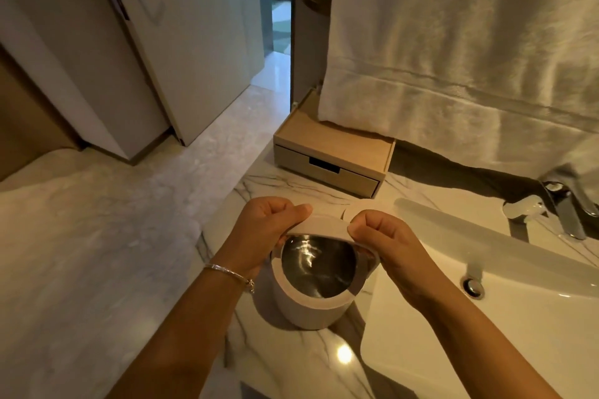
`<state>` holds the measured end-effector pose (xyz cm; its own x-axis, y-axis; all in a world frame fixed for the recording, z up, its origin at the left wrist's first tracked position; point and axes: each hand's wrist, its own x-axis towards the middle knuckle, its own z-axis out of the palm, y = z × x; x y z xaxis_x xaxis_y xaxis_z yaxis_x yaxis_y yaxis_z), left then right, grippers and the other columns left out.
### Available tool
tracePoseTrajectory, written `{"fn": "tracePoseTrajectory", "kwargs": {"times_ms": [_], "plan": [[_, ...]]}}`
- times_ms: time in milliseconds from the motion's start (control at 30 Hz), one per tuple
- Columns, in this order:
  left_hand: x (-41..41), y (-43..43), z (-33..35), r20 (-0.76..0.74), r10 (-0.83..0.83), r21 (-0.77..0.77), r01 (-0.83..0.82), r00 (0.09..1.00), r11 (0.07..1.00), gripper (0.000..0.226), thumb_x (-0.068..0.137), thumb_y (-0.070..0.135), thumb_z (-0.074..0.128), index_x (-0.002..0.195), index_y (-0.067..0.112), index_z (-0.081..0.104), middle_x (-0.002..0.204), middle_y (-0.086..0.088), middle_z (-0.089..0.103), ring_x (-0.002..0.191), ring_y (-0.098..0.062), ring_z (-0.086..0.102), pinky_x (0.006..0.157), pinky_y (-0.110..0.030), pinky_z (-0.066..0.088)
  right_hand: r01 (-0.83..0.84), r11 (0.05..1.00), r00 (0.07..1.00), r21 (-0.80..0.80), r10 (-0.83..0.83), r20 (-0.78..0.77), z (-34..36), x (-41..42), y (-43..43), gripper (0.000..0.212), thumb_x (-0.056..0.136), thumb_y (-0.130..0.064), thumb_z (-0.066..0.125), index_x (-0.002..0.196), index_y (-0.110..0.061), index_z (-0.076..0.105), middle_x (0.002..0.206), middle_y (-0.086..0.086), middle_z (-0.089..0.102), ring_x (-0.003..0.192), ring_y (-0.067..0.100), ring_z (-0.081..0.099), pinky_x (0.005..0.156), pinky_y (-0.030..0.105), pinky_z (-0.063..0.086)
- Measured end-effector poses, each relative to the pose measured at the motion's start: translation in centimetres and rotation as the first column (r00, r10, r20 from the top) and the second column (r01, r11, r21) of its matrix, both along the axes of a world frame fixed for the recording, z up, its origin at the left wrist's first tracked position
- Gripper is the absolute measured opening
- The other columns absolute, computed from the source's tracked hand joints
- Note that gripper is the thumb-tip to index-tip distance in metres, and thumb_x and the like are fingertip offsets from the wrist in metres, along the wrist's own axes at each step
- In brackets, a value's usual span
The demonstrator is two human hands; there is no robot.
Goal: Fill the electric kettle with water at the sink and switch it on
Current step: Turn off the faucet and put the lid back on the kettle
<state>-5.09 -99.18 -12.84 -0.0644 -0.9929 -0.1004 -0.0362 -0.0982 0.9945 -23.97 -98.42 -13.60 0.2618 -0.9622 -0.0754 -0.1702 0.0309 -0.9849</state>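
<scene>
Kettle point(308, 295) upright on marble counter point(291, 363), just left of sink point(486, 311), mouth open to camera, shiny steel interior showing w/ light glints. Pale beige body; no brand, label or writing readable anywhere on it (nor elsewhere in view).

Lid point(327, 227) tilted up over far rim of kettle, held at both ends. Left hand point(269, 227) curled, fingers pressed together, thumb and forefinger pinching lid's left edge; thin bracelet point(230, 274) on that wrist. Right hand point(385, 243) likewise curled, thumb and forefinger pinching lid's right edge, remaining fingers folded under, near kettle's right side. Whether lid is hinged to kettle or loose: cannot tell.

Faucet point(547, 214) at far right edge of basin, chrome, partly under hanging white towel point(470, 52). Drain point(474, 287) visible in basin, right of kettle. No water seen running.

Small wooden drawer box point(330, 155) on counter beyond kettle, apart from it, against wall. Round pale disc (poss. a base or coaster, unclear) partly hidden behind hands. Door point(97, 42) w/ dark handle at upper left, ajar.
</scene>
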Motion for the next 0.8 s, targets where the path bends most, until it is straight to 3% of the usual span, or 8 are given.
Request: {"fn": "tracePoseTrajectory", "kwargs": {"times_ms": [133,233,300,400,500,600,700,800], "plan": [[0.7,-0.2,-0.3,0.047,-0.005,-0.061,0.007,0.999,0.998,0.04,0.082,0.018,0.059,0.045,0.015,0.045,0.041,0.005,0.04,0.04,-0.006,0.037,0.046,-0.014,0.037,-0.022,1.0,0.999,-0.013,0.022,0.024,-0.7,0.4,-0.4,0.022,0.077,-0.036,0.049,0.065,-0.021,0.058,0.059,-0.015,0.059,0.064,0.003,0.058,0.058,0.013,0.05],[1.9,-0.6,0.1,0.117,-0.182,-0.073,0.192,0.976,0.979,0.029,0.082,0.015,0.058,0.054,0.018,0.053,0.045,0.01,0.05,0.045,-0.003,0.048,0.05,-0.013,0.041,-0.056,0.998,0.998,-0.025,0.057,0.027,-1.0,0.1,-0.7,0.017,0.076,-0.041,0.054,0.068,-0.028,0.061,0.066,-0.013,0.062,0.069,0.006,0.061,0.061,0.015,0.052],[3.0,-1.0,0.6,0.176,-0.354,-0.055,0.368,0.919,0.928,0.008,0.08,0.013,0.062,0.074,0.017,0.06,0.058,0.009,0.062,0.056,-0.004,0.059,0.055,-0.013,0.048,-0.096,0.995,0.994,-0.022,0.097,0.045,-0.9,-0.4,-0.9,0.021,0.07,-0.048,0.06,0.08,-0.029,0.06,0.078,-0.01,0.064,0.078,0.011,0.063,0.064,0.019,0.054],[4.5,-2.4,0.4,0.348,-0.378,-0.094,0.433,0.858,0.896,0.02,0.078,0.018,0.067,0.096,0.019,0.059,0.086,-0.001,0.066,0.081,-0.016,0.064,0.075,-0.025,0.055,-0.082,0.997,0.994,-0.005,0.082,0.078,-1.0,-0.7,-1.8,0.029,0.069,-0.046,0.064,0.093,-0.031,0.058,0.094,-0.001,0.063,0.087,0.014,0.063,0.068,0.022,0.054],[4.9,-4.4,0.0,0.448,-0.272,-0.139,0.367,0.852,0.92,0.019,0.075,0.023,0.069,0.092,0.026,0.06,0.085,0.001,0.065,0.08,-0.012,0.063,0.074,-0.024,0.055,0.049,0.998,0.998,-0.049,-0.047,0.043,-1.4,-0.4,-3.1,0.022,0.076,-0.041,0.063,0.095,-0.03,0.059,0.09,0.0,0.064,0.08,0.005,0.063,0.065,0.015,0.051],[4.9,-6.7,-0.8,0.504,-0.269,-0.11,0.37,0.821,0.923,0.017,0.073,0.025,0.071,0.088,0.026,0.063,0.081,0.005,0.067,0.076,-0.007,0.065,0.067,-0.019,0.054,0.118,0.992,0.993,-0.035,-0.117,0.031,-2.2,-0.1,-4.5,0.012,0.084,-0.029,0.059,0.095,-0.024,0.061,0.091,-0.003,0.064,0.076,-0.001,0.061,0.063,0.009,0.049],[4.7,-8.6,-1.6,0.531,-0.324,-0.025,0.397,0.783,0.918,0.009,0.073,0.024,0.071,0.08,0.029,0.067,0.075,0.008,0.069,0.073,-0.003,0.066,0.063,-0.014,0.052,0.163,0.986,0.986,0.013,-0.163,-0.046,-3.4,0.2,-5.7,0.01,0.087,-0.024,0.056,0.091,-0.02,0.064,0.09,-0.003,0.064,0.079,0.006,0.061,0.061,0.013,0.049],[4.3,-10.0,-2.7,0.592,-0.405,0.074,0.454,0.697,0.888,0.002,0.075,0.024,0.069,0.075,0.026,0.068,0.072,0.009,0.066,0.069,-0.004,0.063,0.063,-0.013,0.05,0.199,0.977,0.975,0.075,-0.19,-0.116,-5.0,0.3,-6.4,0.013,0.088,-0.022,0.055,0.087,-0.015,0.066,0.088,-0.003,0.063,0.084,0.013,0.06,0.071,0.02,0.049]]}}
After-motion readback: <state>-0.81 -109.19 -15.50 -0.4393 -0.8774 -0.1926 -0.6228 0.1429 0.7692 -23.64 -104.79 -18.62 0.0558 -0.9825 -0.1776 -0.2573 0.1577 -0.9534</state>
